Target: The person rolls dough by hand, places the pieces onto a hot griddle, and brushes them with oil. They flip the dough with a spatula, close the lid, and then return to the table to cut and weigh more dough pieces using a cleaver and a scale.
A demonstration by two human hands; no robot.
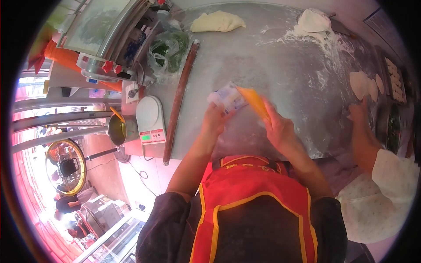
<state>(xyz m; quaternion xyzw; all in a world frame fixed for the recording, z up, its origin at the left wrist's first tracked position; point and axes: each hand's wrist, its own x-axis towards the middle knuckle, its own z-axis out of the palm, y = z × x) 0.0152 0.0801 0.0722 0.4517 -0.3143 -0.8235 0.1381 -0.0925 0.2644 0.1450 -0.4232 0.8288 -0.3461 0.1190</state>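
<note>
My left hand [213,119] is closed on a crumpled, whitish plastic packet [229,99] with blue printing, above the grey worktop [245,57]. In my right hand [278,129] is a flat yellow scraper [253,101], its upper end touching or very close to the packet. What is inside the packet cannot be made out. A long brown rolling pin [180,101] lies to the left of my left hand, and beyond it sits a white scale [150,118] with a lit green display.
Dough [218,22] and a bag of greens [169,51] lie at the back. Flour [314,21] is heaped at the back right. A co-worker's hand [358,111] is beside flattened dough pieces [363,85] at right. A metal pot [123,130] stands left.
</note>
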